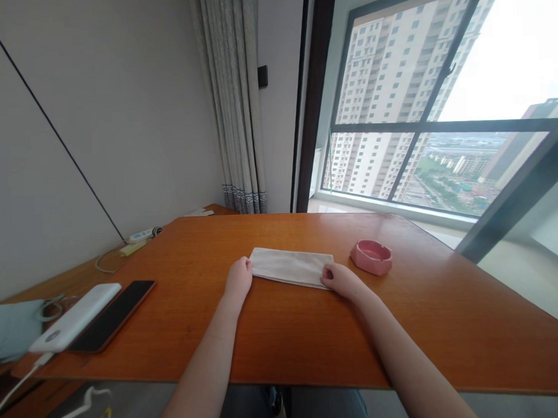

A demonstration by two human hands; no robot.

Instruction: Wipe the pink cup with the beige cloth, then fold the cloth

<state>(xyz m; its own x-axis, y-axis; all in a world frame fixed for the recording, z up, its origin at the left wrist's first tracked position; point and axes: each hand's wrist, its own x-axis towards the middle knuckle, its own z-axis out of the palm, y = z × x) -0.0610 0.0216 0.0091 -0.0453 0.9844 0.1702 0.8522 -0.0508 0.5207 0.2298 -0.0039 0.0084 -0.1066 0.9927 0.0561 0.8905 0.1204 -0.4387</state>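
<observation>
Orange table [284, 332]: folded cloth [291, 265] between both hands.

The folded cloth [291, 266] at the middle of the frame is plain off-white, without pattern. Under it the table [284, 332] is glossy orange-brown wood. Just right of centre the ashtray [372, 257] is pale pink. At lower left the power bank [75, 318] is white and the phone [112, 315] beside it black. At the left edge the face mask [9, 328] is pale grey-blue. At upper centre the curtain [235, 100] is light grey with a dark patterned band along its hem.
</observation>
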